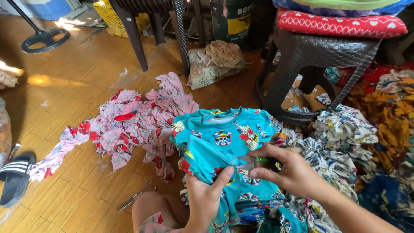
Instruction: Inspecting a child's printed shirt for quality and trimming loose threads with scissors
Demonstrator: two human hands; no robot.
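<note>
A turquoise printed child's shirt [224, 138] lies on top of a stack of the same garments in front of me. My left hand [207, 196] grips a fold of the shirt from below, thumb on top. My right hand [284, 170] holds small green-handled thread snips [254, 160], with the blades at the fabric's fold just above my left thumb. My bare knee [151, 209] shows at the bottom edge.
A heap of pink printed garments [129, 125] covers the wooden floor to the left, white and orange printed garments [358, 138] pile up at right. A dark plastic stool [319, 56] with cushions stands behind. Metal scissors [136, 196] lie on the floor, a black sandal [17, 177] at far left.
</note>
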